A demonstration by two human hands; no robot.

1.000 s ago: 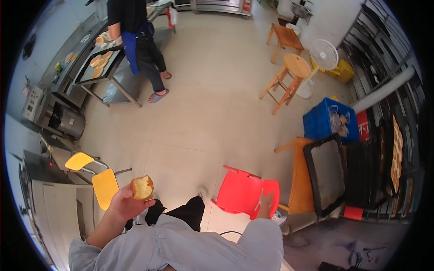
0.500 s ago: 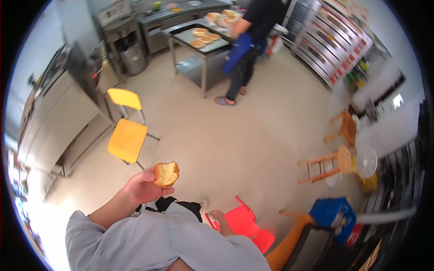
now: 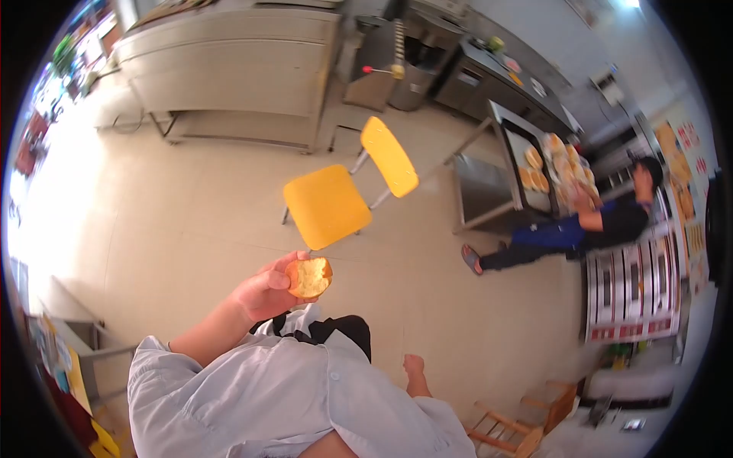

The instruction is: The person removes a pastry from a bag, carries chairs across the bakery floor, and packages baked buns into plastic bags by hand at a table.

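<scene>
A bitten bun [image 3: 311,278] with a golden crust and pale yellow crumb is in my left hand [image 3: 265,294]. My thumb and fingers are wrapped round its side, and the bitten face is turned up toward me. The hand is held out in front of my grey shirt [image 3: 290,397]. Beyond it stands a yellow chair [image 3: 327,206]. My right hand [image 3: 414,365] hangs low by my right side over the floor. It is small and soft in the view, so how its fingers lie is unclear, and no object shows in it.
A steel counter [image 3: 229,72] stands at the upper left. Right of centre, a co-worker [image 3: 611,217] stands at a metal table [image 3: 481,206] holding a tray of bread [image 3: 532,169]. Behind is a deck oven [image 3: 634,290]. Wooden stools [image 3: 561,404] are at lower right.
My view has swung left, so the chair and co-worker sit further right. The red chair beside my right hand has left the view. The bun stays in my left hand.
</scene>
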